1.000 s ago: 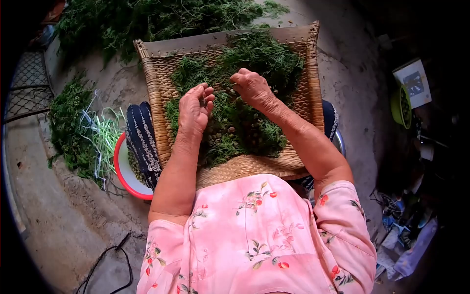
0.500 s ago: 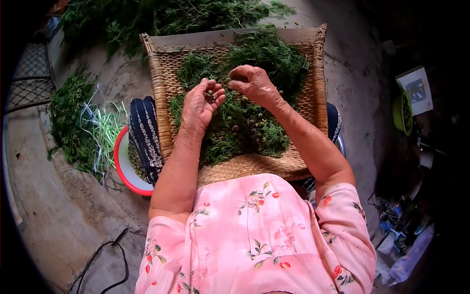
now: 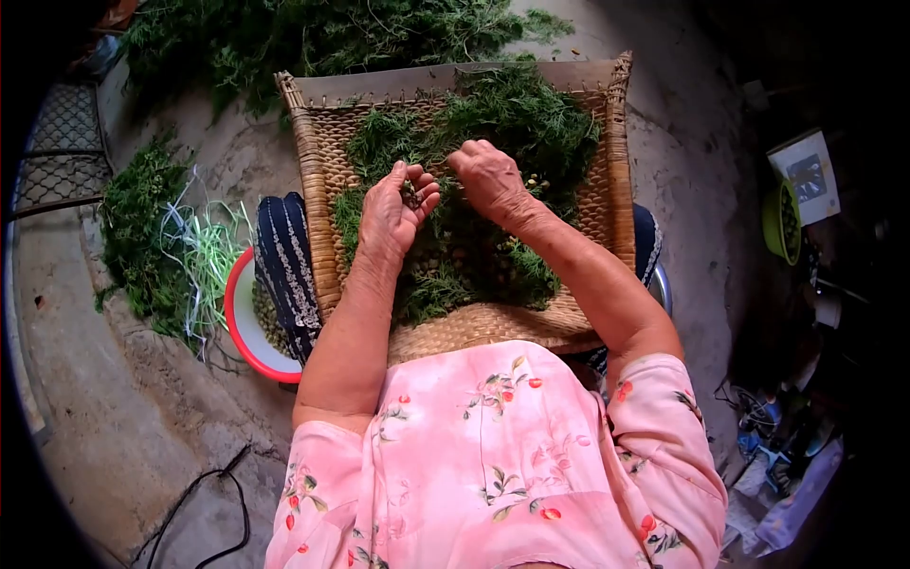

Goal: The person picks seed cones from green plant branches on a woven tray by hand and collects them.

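My left hand (image 3: 391,211) is cupped, palm up, with its fingers curled round several small brownish-green seed cones (image 3: 411,194). Just to its right, my right hand (image 3: 489,178) is closed in a pinch, back of the hand upward; whatever lies between its fingertips is hidden. Both hands are above a woven wicker tray (image 3: 621,190) across my lap. Feathery green evergreen sprigs (image 3: 531,114) cover much of the tray's far part. Nearer to me, below the hands, more sprigs (image 3: 438,294) lie mixed with small round cones.
A red-rimmed white basin (image 3: 237,327) with many small green cones stands by my left leg. Beyond it lie pale plastic strips (image 3: 210,247) and cut branches (image 3: 137,228). A large branch heap (image 3: 313,38) is past the tray. A green bowl (image 3: 781,223) is far right.
My right hand has dropped slightly toward me and turned, its fingers closing from a loose pinch. The left fingers have curled a little more over the seed cones.
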The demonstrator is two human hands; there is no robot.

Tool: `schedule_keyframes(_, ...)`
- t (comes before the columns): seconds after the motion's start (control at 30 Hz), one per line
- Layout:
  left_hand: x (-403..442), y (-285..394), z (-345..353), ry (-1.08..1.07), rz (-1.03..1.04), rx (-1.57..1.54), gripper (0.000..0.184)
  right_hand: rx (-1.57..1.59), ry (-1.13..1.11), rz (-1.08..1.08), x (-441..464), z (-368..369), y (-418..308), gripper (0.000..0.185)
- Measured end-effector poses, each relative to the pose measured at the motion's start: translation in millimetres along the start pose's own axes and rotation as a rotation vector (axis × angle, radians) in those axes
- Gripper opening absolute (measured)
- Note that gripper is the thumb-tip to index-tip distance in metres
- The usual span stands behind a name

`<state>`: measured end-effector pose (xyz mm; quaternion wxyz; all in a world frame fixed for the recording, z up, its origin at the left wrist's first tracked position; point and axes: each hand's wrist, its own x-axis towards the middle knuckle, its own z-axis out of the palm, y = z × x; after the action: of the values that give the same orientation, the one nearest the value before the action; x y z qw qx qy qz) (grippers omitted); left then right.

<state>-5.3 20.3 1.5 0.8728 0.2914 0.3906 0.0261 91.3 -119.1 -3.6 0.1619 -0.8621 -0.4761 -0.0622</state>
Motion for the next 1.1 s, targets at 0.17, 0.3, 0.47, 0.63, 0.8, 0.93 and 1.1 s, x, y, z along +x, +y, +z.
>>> schedule_keyframes(0.17, -3.1, -2.9, 4.0, -0.067, -0.018, -0.042, 0.032, 1.057, -0.118, 0.189, 13.9, -30.3, 9.3, 0.02)
schedule_keyframes(0.3, -6.8, -3.5, 6.3, -0.136, -0.037, -0.086, 0.034, 0.939, -0.081, 0.366, 15.9, -51.4, 23.6, 0.015)
schedule_keyframes(0.47, -2.9, -4.8, 3.4, -0.112, -0.025, -0.08, 0.035, 0.358, -0.075, 0.17, 0.0, -24.4, 38.6, 0.024)
schedule_keyframes(0.63, -3.9, -7.4, 4.5, -0.095, -0.052, -0.037, 0.034, 0.126, -0.274, 0.004, -2.7, -24.5, 11.6, 0.017)
schedule_keyframes(0.8, -5.1, -10.7, 7.2, -0.095, -0.051, 0.001, 0.035, 0.065, -0.341, 0.044, -0.2, -27.5, 13.0, 0.013)
schedule_keyframes(0.93, -6.2, -12.3, 8.6, -0.099, -0.061, 0.017, 0.036, 0.184, -0.22, 0.185, 4.3, -34.3, 17.4, 0.019)
schedule_keyframes(1.1, -15.1, -10.2, 16.2, -0.171, -0.087, -0.039, 0.038, 1.161, -0.281, 0.377, 12.7, -69.4, 10.5, 0.029)
